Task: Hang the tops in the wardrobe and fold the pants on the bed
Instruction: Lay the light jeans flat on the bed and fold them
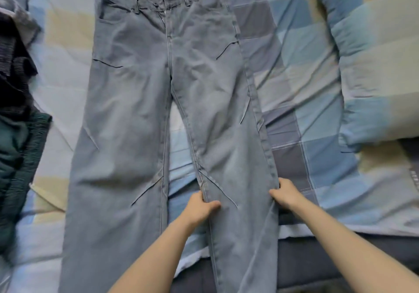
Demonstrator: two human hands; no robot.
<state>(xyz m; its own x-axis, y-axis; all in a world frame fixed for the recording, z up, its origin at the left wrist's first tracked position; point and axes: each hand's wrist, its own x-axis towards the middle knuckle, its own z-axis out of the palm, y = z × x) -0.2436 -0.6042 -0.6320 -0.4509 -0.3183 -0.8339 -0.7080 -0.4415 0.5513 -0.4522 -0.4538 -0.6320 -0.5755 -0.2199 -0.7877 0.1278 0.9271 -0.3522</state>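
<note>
While the grey jeans [145, 102] are lying flat and front-up on the checked bed [317, 70], the left hand [200, 208] and right hand [286, 194] are each pinching, apparently, an edge of one leg, which wants even tension before folding.

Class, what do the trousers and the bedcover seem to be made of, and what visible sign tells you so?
Trousers: probably denim or heavy cotton twill, faded grey-blue and matte; raised stitched seams, belt loops, stiff creases. Bedcover: likely soft woven cotton, matte, in blue, grey and beige checks; fine rumpled wrinkles. The picture cannot confirm either fibre.
</note>
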